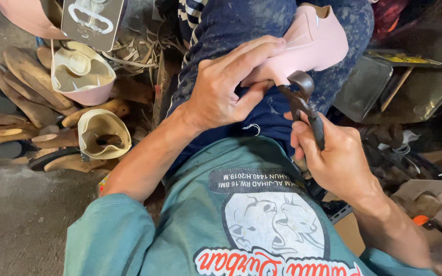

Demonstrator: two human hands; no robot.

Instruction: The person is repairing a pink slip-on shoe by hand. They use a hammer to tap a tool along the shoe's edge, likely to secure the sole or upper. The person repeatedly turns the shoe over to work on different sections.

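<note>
A pink shoe upper (319,43) on a last rests across my lap on dark blue trousers. My left hand (228,82) grips its near edge, fingers spread over the pink material. My right hand (333,158) is closed around the handles of dark metal pincers (303,99). The pincers' jaws bite the shoe's edge right beside my left thumb.
On the floor to the left lie two more shoe uppers (83,71) (103,134), wooden shoe lasts (29,87) and leather scraps (134,51). A metal tray (410,87) and clutter sit to the right. Grey concrete floor (21,214) shows at lower left.
</note>
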